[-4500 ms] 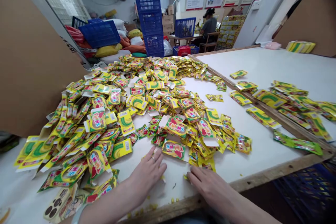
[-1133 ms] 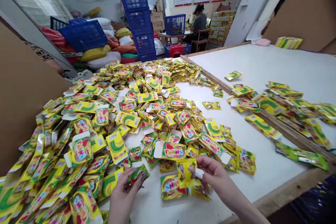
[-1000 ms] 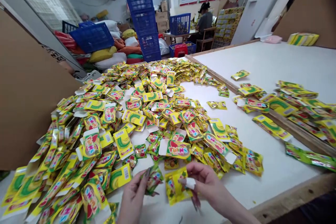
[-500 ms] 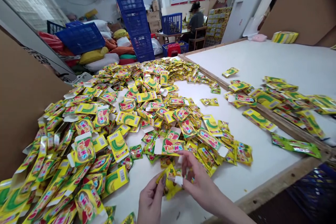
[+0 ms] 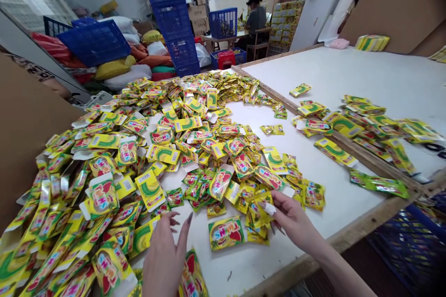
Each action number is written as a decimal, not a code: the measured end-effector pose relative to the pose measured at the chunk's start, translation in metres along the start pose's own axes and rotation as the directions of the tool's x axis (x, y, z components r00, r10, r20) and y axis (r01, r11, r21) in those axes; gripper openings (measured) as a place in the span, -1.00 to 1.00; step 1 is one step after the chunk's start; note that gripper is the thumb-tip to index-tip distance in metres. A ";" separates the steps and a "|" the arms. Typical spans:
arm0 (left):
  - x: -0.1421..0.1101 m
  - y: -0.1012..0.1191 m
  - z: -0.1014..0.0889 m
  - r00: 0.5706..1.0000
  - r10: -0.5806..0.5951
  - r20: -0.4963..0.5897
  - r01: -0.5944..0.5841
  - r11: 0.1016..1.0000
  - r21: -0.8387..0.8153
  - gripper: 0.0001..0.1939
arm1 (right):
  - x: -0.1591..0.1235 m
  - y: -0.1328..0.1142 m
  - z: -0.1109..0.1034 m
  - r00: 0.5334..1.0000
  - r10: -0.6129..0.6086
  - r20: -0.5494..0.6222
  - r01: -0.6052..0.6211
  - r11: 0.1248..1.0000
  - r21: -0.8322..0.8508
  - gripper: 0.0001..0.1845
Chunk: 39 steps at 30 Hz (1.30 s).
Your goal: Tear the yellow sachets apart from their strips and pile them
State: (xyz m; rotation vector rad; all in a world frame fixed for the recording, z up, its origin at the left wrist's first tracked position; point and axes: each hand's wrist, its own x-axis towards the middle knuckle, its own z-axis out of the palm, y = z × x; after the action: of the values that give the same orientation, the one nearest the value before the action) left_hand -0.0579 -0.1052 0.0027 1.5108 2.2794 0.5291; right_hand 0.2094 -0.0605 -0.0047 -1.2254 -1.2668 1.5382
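Note:
My left hand (image 5: pixel 165 253) is open, thumb and fingers apart, with nothing between them, beside the heap of small cartons. My right hand (image 5: pixel 294 218), white wrapping on one finger, pinches a yellow candy sachet (image 5: pixel 259 209) at the edge of the pile. Between the hands a printed TWINS carton (image 5: pixel 226 233) lies flat on the white table. Green watermelon sachets (image 5: pixel 195 190) sit just beyond it. Another carton or packet with watermelon print (image 5: pixel 193 276) lies at the near edge, partly hidden by my left hand.
A large heap of cartons (image 5: pixel 104 158) covers the left side. A wooden strip (image 5: pixel 272 90) divides the table, with more packs (image 5: pixel 344 125) across it. Stacked blue crates (image 5: pixel 176 23) and sacks (image 5: pixel 128 76) stand behind. A person (image 5: pixel 256 18) sits at the back.
My hands have moved apart from the yellow sachet they held together. The left has gone left and opened; the right is farther right with a sachet. A carton now lies flat between them.

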 end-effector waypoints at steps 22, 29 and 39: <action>-0.025 0.002 0.006 0.985 0.160 0.058 -0.122 0.900 -0.419 -0.60 | -0.029 -0.011 0.068 0.857 -0.115 0.502 0.263 0.936 -0.235 -0.74; -0.033 0.020 0.031 0.973 -0.081 0.217 0.227 0.518 -0.825 -0.24 | -0.036 -0.014 0.067 0.868 -0.150 0.473 0.343 0.871 -0.352 -0.59; -0.050 0.030 0.027 0.803 0.133 0.581 0.478 0.436 -0.762 -0.55 | -0.014 -0.039 0.043 0.913 -0.370 0.172 0.405 0.876 -0.263 -0.85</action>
State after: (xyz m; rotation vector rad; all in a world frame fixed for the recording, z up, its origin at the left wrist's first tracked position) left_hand -0.0024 -0.1375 -0.0018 0.6740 1.2341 0.8788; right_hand 0.1702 -0.0759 0.0376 -0.9842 -1.7495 1.1683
